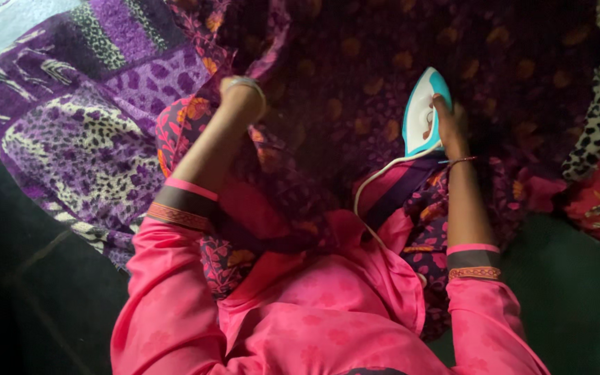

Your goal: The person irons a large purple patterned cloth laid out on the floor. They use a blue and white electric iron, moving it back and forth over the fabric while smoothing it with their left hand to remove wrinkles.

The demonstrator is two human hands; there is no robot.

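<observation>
My right hand [448,125] wraps iron [421,114] handle, soleplate flat on dark purple cloth [355,76], nose toward 12 o'clock. My left hand [239,94] at 9 o'clock of iron, fingers hidden in fold, grip unclear; probably holding cloth taut. Cord [373,184] trails toward 6 o'clock.

Teal-and-white iron [421,111], dark purple orange-dotted cloth [355,76], purple animal-print blanket [78,132].
</observation>
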